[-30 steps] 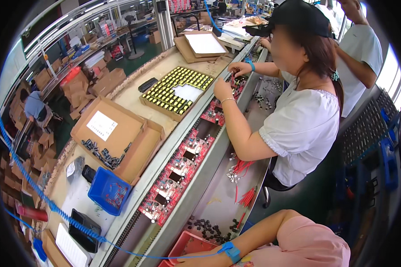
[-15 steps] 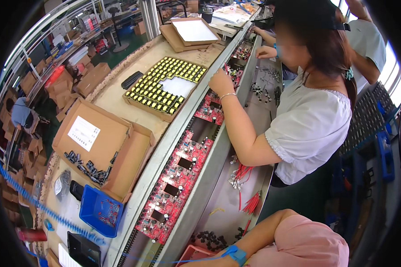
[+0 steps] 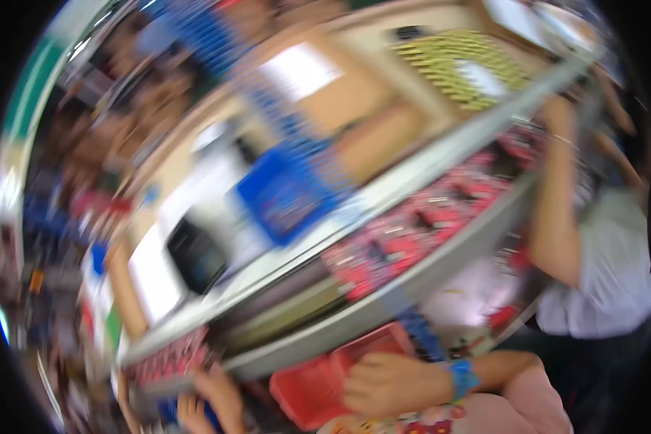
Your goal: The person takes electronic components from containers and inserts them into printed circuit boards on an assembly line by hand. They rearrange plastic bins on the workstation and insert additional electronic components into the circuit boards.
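Note:
My right hand (image 3: 387,383), with a blue strap (image 3: 464,379) at the wrist, is in front of the red bin (image 3: 307,394) and the second red bin (image 3: 376,343) beside it. Its back shows; the fingers point left, look bent and are blurred, so I cannot make out whether they hold anything. My left hand is not in view. Red circuit boards (image 3: 441,217) sit in a row in the metal rail beyond. At the lower left, small hands (image 3: 217,394) are near more red boards (image 3: 173,354); they look like another person's.
Beyond the rail are a blue bin (image 3: 282,199), a black device (image 3: 195,253) and a cardboard box (image 3: 325,79). A tray of yellow parts (image 3: 463,61) lies farther right. A co-worker's forearm (image 3: 555,195) reaches over the rail at right. A coiled blue hose crosses the bench.
The view has swung left and blurred, so the bench and boards appear farther right. My right hand, out of view before, now shows by the red bins. The small hands have come into view.

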The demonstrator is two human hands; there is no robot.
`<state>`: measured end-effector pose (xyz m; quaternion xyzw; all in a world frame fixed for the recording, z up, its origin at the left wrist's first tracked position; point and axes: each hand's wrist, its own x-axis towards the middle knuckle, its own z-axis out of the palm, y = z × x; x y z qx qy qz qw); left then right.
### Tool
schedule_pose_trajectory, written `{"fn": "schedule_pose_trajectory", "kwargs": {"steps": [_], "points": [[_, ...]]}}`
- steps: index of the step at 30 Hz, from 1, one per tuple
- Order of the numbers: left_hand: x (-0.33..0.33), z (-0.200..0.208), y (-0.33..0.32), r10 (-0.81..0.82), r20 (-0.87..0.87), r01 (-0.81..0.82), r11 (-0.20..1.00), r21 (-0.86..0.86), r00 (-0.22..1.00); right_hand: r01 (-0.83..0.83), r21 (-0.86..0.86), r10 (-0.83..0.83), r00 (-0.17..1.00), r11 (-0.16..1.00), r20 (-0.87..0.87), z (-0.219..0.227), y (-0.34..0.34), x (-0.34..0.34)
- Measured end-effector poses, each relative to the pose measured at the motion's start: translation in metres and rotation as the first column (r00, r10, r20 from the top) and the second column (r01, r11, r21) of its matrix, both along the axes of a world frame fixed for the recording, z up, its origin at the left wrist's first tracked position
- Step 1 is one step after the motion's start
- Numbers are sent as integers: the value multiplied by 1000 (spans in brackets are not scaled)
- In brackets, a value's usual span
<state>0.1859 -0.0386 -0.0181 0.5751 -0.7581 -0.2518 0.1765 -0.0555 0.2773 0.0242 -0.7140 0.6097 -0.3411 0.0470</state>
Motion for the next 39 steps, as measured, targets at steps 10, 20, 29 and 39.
{"fn": "schedule_pose_trajectory", "kwargs": {"steps": [10, 20, 29, 39], "points": [[-39, 10, 77, -467, 166, 495, 833, -246, 868, -58, 112, 49, 996, 992, 80, 12, -10, 25], [-53, 6, 76, -643, -68, 623, 759, -191, 763, -75, 255, 83, 996, 964, -18, 20, -29, 52], [-57, 9, 65, -765, -180, 763, 640, -96, 619, -82, 463, 265, 900, 883, -346, -33, -87, 89], [-64, -2, 68, -798, -250, 799, 588, -128, 548, -207, 541, 406, 870, 815, -280, -50, -95, 87]]}}
